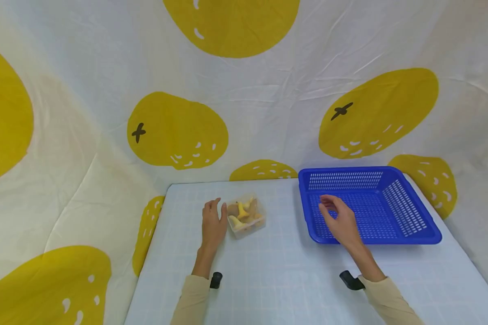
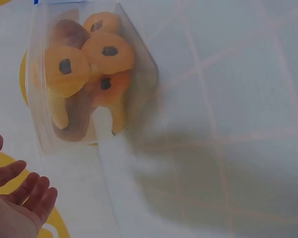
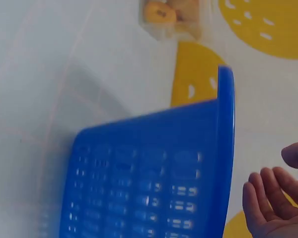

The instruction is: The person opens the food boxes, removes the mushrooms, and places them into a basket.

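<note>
A clear plastic box (image 1: 246, 228) on the table holds several small yellow, orange and brown pieces (image 1: 242, 210). In the left wrist view, some pieces (image 2: 109, 52) show round orange ends with a dark spot in the middle. My left hand (image 1: 213, 225) is beside the box's left side, its fingers loosely bent and holding nothing. On the right, my right hand (image 1: 343, 223) hovers over the near left part of a blue plastic basket (image 1: 415, 238). Its fingers curve loosely towards the thumb with nothing between them. Both palms face inward.
The table (image 1: 268, 280) has a pale checked cover. Behind it and along its sides hangs a white cloth (image 1: 268, 113) with large yellow fruit prints. The basket has slotted walls and a raised rim, and stands near the table's far right corner.
</note>
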{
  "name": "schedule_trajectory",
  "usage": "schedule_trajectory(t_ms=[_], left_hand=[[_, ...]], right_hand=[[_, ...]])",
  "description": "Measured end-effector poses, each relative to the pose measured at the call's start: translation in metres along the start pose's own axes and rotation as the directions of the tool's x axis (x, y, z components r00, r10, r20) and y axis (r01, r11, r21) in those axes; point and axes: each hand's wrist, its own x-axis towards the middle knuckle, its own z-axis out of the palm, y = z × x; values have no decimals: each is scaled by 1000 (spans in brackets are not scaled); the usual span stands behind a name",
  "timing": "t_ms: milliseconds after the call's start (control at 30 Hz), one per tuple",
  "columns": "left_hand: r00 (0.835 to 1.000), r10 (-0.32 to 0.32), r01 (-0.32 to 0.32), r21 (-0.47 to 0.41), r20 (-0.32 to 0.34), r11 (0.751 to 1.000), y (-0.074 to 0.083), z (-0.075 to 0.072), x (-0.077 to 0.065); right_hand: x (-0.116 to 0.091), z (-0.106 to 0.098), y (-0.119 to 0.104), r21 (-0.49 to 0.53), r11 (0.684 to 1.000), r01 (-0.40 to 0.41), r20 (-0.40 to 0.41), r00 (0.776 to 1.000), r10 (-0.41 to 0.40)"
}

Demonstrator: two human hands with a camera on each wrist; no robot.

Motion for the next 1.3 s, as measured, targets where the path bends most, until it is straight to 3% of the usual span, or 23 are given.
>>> schedule_trajectory(t_ms=[200,600,900,1300], left_hand=[[1000,16,-16,1,-15,1000,2,5,0],[1000,-19,19,-22,21,1000,-2,17,6],[999,-29,28,-50,-24,998,-6,24,5],[997,-54,43,-183,-56,982,-13,30,3]], right_hand=[[-2,19,-11,68,998,0,37,999,-2],[-1,50,-26,135,991,12,62,998,-21],[-2,71,-37,167,986,18,88,996,-33],[-6,106,-45,198,980,-26,143,990,-2]])
